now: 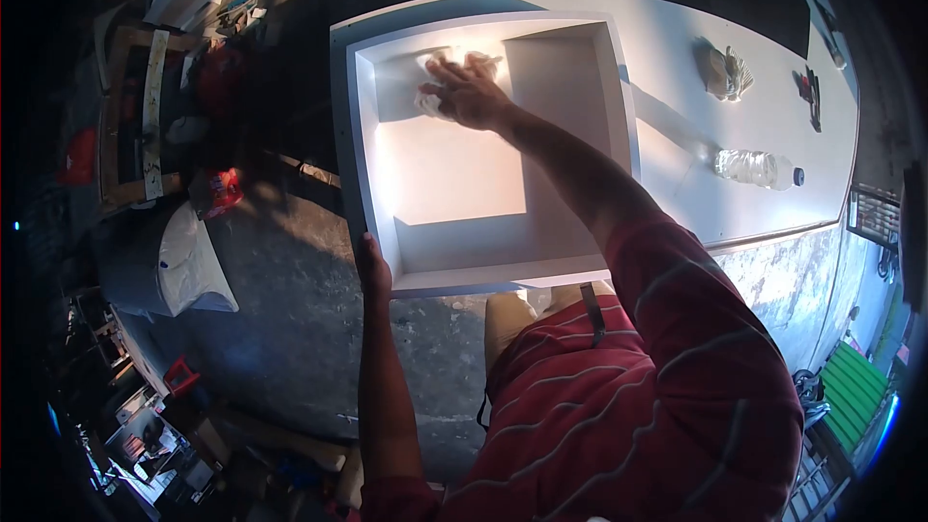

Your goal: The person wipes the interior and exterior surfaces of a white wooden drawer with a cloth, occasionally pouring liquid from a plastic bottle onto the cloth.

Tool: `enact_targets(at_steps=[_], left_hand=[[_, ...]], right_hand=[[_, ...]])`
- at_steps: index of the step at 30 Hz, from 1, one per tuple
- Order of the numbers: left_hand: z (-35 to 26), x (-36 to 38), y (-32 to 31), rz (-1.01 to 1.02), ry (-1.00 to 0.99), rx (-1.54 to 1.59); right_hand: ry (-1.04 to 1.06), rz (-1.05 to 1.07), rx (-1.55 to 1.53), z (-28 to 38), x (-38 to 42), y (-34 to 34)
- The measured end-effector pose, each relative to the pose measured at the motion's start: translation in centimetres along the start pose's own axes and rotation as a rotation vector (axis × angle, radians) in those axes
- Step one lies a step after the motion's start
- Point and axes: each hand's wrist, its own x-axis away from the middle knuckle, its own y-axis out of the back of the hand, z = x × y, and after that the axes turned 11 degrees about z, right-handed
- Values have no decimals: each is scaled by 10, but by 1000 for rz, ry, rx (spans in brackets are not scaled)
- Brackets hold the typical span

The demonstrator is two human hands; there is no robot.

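A shallow white open box [570,253], like a drawer or tray, lies on the white table with its inside facing up. Inside it, near the far left corner, my right hand [471,94] presses a crumpled white cloth [432,104] against the bottom; the fingers are spread over the cloth and a little blurred. My left hand [374,269] grips the box's near left corner from outside, its thumb up along the side wall. The rest of its fingers are hidden under the box. Sunlight falls across the box's bottom.
On the white table [677,34], right of the box, are a crumpled striped bundle [727,74], a clear plastic bottle [754,168] lying on its side and a dark slim tool [810,97]. A white bag-like object [193,266] stands on the floor at left.
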Motion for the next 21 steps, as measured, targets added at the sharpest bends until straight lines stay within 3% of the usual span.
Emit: enact_targets(at_steps=[2,4,5,9,11,12,14,17,18,20,21], left_hand=[[-2,1,2,20,18,31],[6,-3,3,21,-7,11],[13,-5,1,16,-28,-6],[23,-11,-3,-36,-110,-82],[17,-8,-4,-65,-113,-110],[11,-10,-4,-55,-131,-111],[3,-7,0,7,-41,-39],[31,-21,-7,-17,-55,63],[28,-18,-4,-20,-48,53],[11,-9,-2,-10,-62,-41],[10,-7,-4,-49,-93,-55]], right_hand=[[-153,-77,127,-36,18,2],[-291,-141,-10,-72,57,-3],[-290,-146,-5,-73,68,-2],[-808,-148,174,-31,125,3],[-460,-15,-427,13,142,-17],[-276,149,42,51,154,-12],[203,227,55,85,158,-45],[139,377,90,73,115,-11],[12,94,40,43,99,-27],[-371,-86,163,-1,68,1],[-435,-237,-34,-29,59,-5]])
